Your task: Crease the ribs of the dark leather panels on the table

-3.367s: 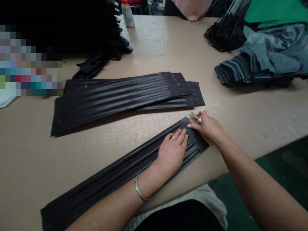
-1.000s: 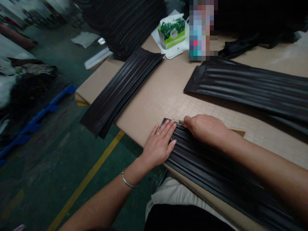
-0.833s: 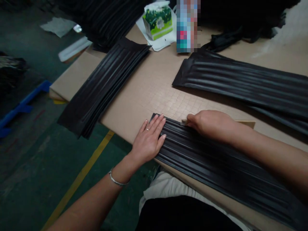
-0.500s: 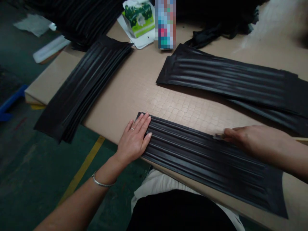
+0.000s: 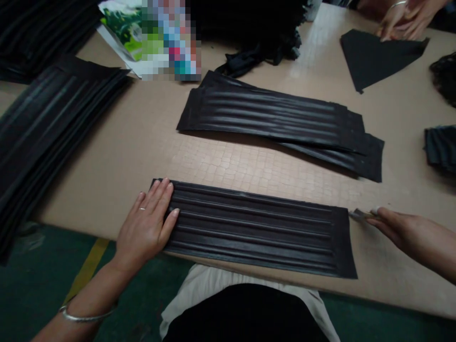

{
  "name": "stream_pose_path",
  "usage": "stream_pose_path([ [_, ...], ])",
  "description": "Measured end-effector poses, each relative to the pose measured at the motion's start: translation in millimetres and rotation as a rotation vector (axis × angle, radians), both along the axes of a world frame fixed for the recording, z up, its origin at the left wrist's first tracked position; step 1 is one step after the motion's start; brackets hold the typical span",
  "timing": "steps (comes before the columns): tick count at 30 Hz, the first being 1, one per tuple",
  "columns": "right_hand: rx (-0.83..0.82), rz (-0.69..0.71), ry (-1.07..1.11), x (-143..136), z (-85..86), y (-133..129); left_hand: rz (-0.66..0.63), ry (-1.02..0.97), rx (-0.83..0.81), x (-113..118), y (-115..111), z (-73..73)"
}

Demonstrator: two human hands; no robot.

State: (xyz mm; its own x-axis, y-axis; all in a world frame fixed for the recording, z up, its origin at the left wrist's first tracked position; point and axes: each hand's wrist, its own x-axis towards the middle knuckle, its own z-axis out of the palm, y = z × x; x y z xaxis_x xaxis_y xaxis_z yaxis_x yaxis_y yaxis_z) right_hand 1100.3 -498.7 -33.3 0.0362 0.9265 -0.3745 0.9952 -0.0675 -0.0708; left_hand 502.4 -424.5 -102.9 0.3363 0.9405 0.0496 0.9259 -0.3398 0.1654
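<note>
A dark ribbed panel of leather-like material lies flat along the table's near edge. My left hand is open and rests flat on its left end, fingers pointing away from me. Just past the panel's far right corner, my right hand is closed around a small brush. The brush's tip points left toward that corner; whether it touches the panel I cannot tell. The hand covers most of the handle.
Several similar panels overlap farther back, and a thick stack overhangs at left. A tissue pack stands behind. At top right, another person's hands touch a dark cut piece. Dark bundles lie at right.
My right hand has moved the brush along the panel's far edge to its right end. The view has shifted right, bringing the other person's hands in. My left hand stays on the panel.
</note>
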Motion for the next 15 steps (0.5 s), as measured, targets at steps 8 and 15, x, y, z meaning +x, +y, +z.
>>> stream_pose_path([
  [8, 0.275, -0.293, -0.099, -84.4, -25.3, -17.7, 0.01, 0.001, 0.042, 46.2, 9.5, -0.3],
  [15, 0.255, -0.371, -0.408, -121.5, -42.9, -7.2, -0.019, -0.045, 0.005, 50.4, 12.9, -5.1],
])
